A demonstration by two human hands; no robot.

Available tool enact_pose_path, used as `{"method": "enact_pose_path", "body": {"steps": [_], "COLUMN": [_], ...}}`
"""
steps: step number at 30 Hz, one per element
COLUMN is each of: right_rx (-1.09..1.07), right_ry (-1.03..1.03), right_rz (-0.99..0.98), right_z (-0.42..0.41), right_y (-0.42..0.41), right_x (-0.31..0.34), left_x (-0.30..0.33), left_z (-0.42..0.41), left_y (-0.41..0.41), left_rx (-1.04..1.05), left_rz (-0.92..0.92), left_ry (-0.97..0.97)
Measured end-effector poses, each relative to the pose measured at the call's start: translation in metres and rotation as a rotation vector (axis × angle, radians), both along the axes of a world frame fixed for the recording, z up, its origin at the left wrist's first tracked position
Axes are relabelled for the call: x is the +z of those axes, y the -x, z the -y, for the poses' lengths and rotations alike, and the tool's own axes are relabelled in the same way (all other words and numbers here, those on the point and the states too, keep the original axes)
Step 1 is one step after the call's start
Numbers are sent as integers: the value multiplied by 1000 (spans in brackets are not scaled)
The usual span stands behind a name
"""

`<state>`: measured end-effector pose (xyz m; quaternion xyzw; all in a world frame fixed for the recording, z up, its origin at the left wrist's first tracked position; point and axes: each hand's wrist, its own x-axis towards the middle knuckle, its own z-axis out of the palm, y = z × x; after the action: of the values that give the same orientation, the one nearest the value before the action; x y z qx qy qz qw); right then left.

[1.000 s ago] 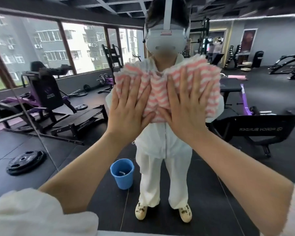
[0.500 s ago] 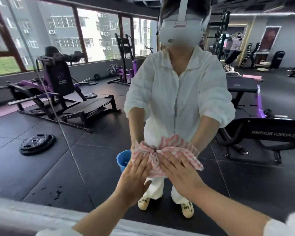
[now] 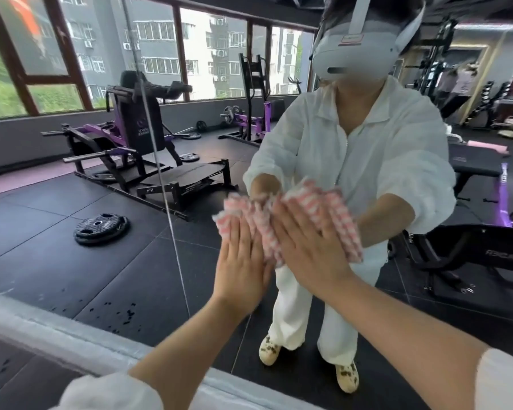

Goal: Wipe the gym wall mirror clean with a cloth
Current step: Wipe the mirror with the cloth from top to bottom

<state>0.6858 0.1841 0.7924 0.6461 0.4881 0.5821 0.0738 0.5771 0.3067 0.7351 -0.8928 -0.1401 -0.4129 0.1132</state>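
Against mirror [image 3: 71, 232], left hand [image 3: 240, 261], right hand [image 3: 311, 247], flat, pressing cloth [image 3: 332, 214]

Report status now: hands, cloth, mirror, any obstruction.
Left hand and right hand flat, pressing striped cloth on mirror. Nothing blocking.

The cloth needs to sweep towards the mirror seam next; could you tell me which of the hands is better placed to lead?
Probably the left hand: it presses the cloth on the side nearer the seam. The right hand lies farther away.
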Motion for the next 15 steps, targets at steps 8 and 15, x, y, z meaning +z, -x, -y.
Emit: {"method": "enact_pose_path", "body": {"steps": [8,15], "right_rx": [6,73], "right_ry": [166,-192], "right_rz": [150,-3], "right_z": [-30,-103], "right_y": [12,49], "right_x": [-8,105], "left_x": [-23,89], "left_z": [-23,-82], "left_y": [30,38], "left_rx": [32,94], "left_rz": [33,227], "left_ry": [48,205]}}
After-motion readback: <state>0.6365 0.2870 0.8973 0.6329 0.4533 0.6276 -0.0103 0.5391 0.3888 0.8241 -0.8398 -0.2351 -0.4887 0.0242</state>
